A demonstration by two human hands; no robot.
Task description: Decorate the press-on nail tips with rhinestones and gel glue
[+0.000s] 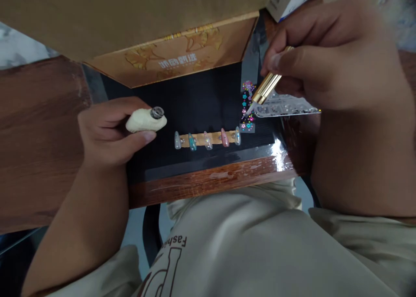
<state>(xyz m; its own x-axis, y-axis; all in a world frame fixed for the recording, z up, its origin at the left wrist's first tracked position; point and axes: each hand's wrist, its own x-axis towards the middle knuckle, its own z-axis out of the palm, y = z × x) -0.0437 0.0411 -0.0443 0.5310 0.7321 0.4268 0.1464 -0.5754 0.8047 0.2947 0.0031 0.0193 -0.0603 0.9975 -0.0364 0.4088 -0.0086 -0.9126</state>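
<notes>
probably slick, the light pen (267,87) suits a mid-barrel pinch, right hand (331,67) closed on it, left hand (105,134) half-curled round the lump (143,121).

**Gloss Around a Matt Mat**

The black mat (204,93) looks smooth and matt. Along its near edge, the wooden table (201,179) shines. On it, the nail tips (225,137) look glossy. Over its left side, the cream piece (143,120) looks dull; at its right, the pen (267,87) looks like polished metal, the tray (286,108) clear, shiny plastic.
</notes>
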